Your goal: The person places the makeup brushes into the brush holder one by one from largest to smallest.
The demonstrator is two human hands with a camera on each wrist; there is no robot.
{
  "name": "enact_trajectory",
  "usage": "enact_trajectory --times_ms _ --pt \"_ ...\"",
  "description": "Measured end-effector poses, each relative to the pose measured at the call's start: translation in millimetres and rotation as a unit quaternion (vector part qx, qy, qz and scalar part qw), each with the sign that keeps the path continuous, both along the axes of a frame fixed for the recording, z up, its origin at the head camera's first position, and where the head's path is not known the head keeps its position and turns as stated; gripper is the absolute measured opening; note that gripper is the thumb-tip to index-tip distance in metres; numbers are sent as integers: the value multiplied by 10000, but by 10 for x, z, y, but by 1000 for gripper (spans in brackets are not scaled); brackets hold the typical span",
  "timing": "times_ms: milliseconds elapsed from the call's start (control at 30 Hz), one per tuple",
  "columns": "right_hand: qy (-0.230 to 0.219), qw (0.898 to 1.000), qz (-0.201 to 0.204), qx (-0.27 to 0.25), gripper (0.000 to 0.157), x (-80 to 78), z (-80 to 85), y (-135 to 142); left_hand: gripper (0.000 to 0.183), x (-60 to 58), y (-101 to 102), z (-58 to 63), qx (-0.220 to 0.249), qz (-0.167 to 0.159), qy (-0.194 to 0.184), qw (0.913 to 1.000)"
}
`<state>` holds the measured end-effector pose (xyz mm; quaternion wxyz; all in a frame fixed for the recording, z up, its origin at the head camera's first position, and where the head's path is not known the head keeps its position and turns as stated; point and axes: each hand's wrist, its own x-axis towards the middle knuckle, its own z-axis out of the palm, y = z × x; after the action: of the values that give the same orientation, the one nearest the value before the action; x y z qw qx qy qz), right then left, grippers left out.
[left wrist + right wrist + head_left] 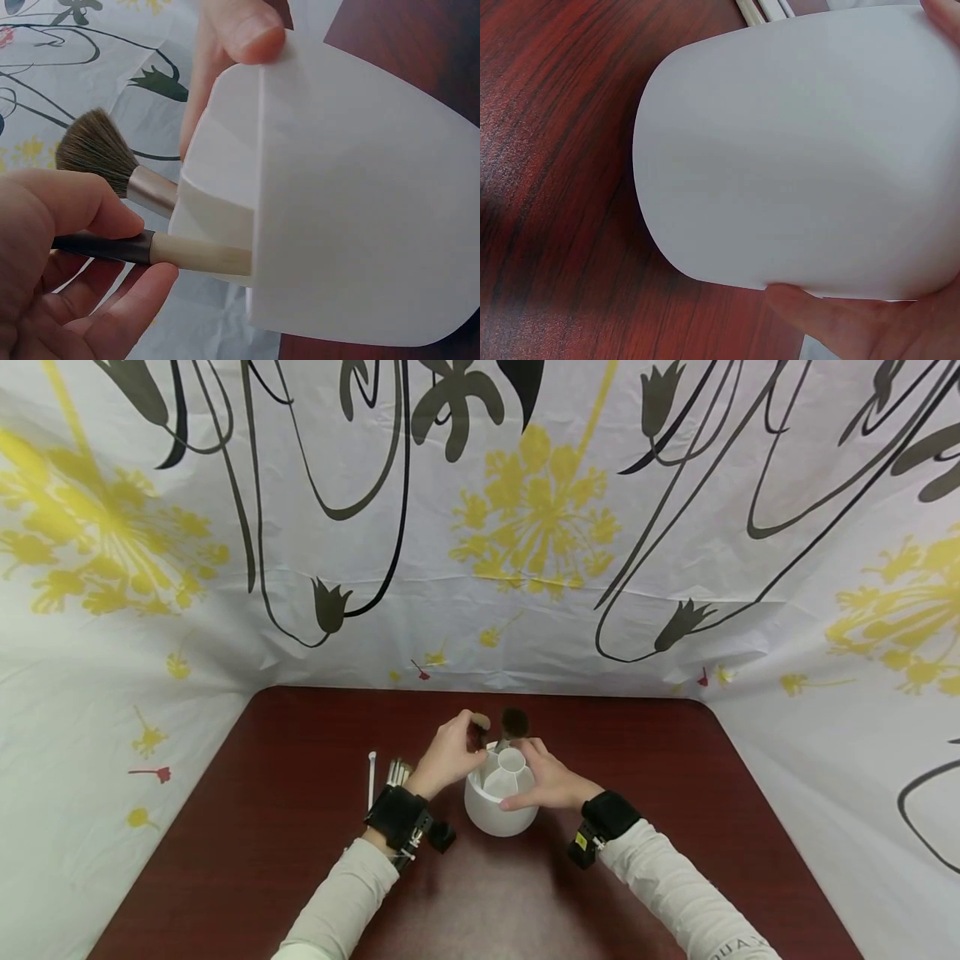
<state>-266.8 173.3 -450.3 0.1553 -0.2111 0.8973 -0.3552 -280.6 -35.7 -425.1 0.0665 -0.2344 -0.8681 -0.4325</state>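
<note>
The left hand (450, 753) pinches a slender dark-and-cream brush (201, 255), its long axis running down into the round white plastic holder (501, 818) the right hand (557, 782) grips.

Reaching forward with left forearm (341, 900) and right forearm (671, 883), both angled inward. Pinching with the bent digits of the left hand (452, 753); gripping with the right hand (557, 782), thumb (520, 800) and fingers (536, 752) parted wide. Holding both hands close together.
</note>
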Motion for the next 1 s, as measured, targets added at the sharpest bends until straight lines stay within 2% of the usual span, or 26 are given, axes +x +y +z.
enact_trajectory --times_ms 333,633,1000 --pt "166 9998 63 10 93 -1 8 0 35 25 18 -64 37 -88 -160 9998" --pt "172 9998 58 26 94 11 21 -8 31 40 16 -103 -217 -149 -43 9996" --pt "224 9997 48 59 95 -3 -17 -5 33 50 18 -158 -323 -8 -443 9985"
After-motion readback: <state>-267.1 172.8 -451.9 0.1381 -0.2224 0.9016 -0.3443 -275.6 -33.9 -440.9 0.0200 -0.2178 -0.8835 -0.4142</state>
